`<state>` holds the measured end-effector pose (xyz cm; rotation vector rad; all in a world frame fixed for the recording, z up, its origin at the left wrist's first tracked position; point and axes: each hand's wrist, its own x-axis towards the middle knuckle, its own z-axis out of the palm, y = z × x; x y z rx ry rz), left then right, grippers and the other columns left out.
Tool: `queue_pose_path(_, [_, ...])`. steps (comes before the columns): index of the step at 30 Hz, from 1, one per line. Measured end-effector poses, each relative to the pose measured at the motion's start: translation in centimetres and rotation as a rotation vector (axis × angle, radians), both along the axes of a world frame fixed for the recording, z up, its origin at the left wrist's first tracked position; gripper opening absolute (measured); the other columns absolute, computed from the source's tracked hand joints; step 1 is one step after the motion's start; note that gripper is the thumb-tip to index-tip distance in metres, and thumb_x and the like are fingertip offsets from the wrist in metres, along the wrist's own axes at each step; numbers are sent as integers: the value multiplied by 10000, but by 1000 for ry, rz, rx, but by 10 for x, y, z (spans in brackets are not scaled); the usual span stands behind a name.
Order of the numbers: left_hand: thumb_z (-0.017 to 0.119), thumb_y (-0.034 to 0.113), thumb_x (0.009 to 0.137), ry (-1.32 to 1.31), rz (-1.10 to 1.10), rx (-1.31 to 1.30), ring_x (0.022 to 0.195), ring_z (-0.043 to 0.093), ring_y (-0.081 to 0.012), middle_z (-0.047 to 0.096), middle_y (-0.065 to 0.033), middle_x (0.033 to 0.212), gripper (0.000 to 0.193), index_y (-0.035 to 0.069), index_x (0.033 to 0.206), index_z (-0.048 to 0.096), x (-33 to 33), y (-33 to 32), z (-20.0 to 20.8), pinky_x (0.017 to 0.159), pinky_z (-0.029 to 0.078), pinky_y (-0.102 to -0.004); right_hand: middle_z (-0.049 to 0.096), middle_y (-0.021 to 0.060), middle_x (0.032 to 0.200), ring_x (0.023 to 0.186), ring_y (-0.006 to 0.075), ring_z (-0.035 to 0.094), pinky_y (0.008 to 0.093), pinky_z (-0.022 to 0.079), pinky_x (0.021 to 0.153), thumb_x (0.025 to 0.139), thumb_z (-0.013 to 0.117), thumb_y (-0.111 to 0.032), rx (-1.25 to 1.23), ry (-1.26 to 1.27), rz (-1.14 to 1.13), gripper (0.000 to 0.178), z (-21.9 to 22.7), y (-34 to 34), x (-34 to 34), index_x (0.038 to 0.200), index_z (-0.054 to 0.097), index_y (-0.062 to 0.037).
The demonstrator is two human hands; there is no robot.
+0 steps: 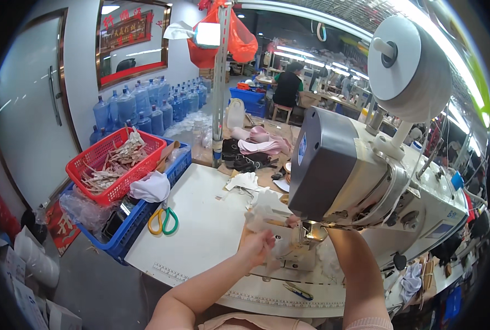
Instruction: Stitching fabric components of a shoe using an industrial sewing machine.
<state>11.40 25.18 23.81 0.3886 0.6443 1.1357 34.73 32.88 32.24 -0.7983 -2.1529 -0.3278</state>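
At the front of the sewing machine, my left hand is curled, its fingers partly smeared by motion. It appears closed on the lower edge of a whitish, thin piece of material, which is blurred. My right forearm reaches up behind the machine head, which hides most of that hand. Only a fingertip shows, at the right end of the piece. A small lamp lights the needle area. Nearer me on the table lie small thread snips.
Scissors with yellow and green handles lie at the white table's left edge. Beside it, a red basket of scraps sits over a blue crate. Pink pieces and black straps lie beyond. A thread cone tops the machine.
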Motion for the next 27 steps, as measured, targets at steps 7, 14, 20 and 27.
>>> queue_pose_path(7, [454,132,908,67,220,136,749,591,-226,563,-82,788,118,38,962,502,25,45,63,663,516,-349,631,173,913,857,312,597,355,469,782,807,598,-181,188,174,47,312,-10,2,-10,1072,593,-17])
queue_pose_path(14, [640,76,793,105,436,268,644,565,-114,584,-37,793,377,-15,1130,499,12,76,42,565,447,-242,631,173,899,854,307,598,353,468,787,809,597,-184,357,370,110,319,-12,5,-10,1081,590,-17])
queue_pose_path(20, [637,86,812,102,67,327,666,605,-167,572,-52,775,393,44,1170,481,-87,37,62,568,514,-297,640,75,774,650,144,600,294,482,597,836,607,-156,-1006,593,-59,192,28,-111,-19,955,615,-5])
queue_pose_path(27, [637,54,801,4,-303,379,651,581,-147,551,-44,753,438,17,1198,457,-92,-25,62,636,527,-302,610,77,901,875,292,557,367,480,771,694,683,-131,-663,-18,-330,243,-70,-245,-17,936,662,-111])
